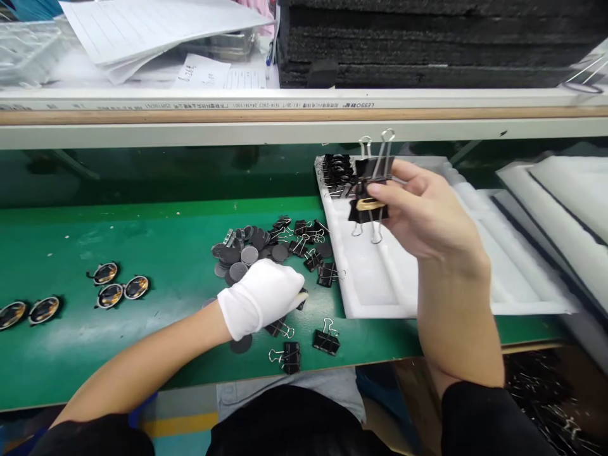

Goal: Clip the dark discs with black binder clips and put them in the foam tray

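My right hand (418, 209), bare, is raised over the white tray. Its thumb and fingers pinch black binder clips (373, 168) whose wire handles point up and down; a small pale oval piece (369, 204) sits between them. My left hand (266, 294), in a white glove, is low over the green table with curled fingers. At its fingertips is a dark binder clip (301, 303), mostly hidden. Beside this hand lie round black discs (237, 253) in a heap and loose binder clips (325, 340), (291, 358).
A white tray (349, 278) holds a cluster of black clips (336, 171) at its far left corner. Amber oval pieces with silver rims (137, 287) lie to the left. White foam sheets (570, 196) lean at right. Papers (156, 31) and black foam (427, 44) occupy the shelf above.
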